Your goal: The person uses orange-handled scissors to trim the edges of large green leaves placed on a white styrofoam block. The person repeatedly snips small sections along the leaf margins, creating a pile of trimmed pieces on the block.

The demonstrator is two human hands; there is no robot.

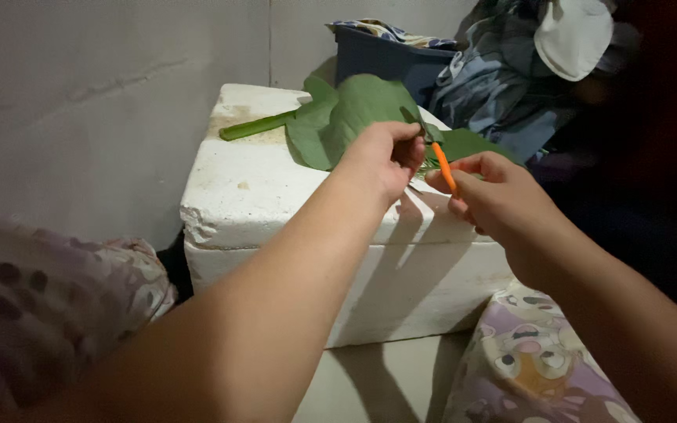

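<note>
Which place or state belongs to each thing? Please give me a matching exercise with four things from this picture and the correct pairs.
Things:
1. green leaf
2. orange tool
3. white foam box
4. blue bin

Places or states:
a. stands behind the box, by the wall, with cloth on top
b. pinched in the right hand
c. lies on the box lid, its edge gripped by the left hand
d. stands on the floor between the person's knees

Pairs: 1-c, 2-b, 3-d, 4-a
</note>
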